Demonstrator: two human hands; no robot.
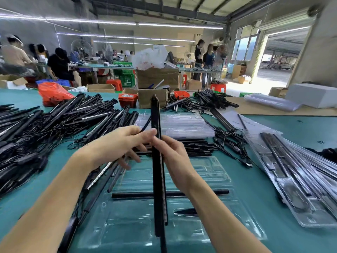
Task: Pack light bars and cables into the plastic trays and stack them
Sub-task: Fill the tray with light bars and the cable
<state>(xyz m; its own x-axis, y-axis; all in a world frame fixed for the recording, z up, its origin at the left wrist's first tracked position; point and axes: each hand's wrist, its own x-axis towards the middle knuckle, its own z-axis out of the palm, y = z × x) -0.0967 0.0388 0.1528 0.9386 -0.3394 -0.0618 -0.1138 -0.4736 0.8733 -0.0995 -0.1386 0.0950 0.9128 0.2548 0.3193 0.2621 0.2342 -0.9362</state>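
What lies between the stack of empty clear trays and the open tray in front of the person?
A row of black light bars lies on the table between the tray stack and the open tray, in the head view.

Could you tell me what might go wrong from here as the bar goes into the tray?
The right hand holds the long light bar upright by its middle only; it could swing and knock the bar already seated in the clear tray. The left hand pinches a thin cable, which might snag on the loose pile of bars beside it.
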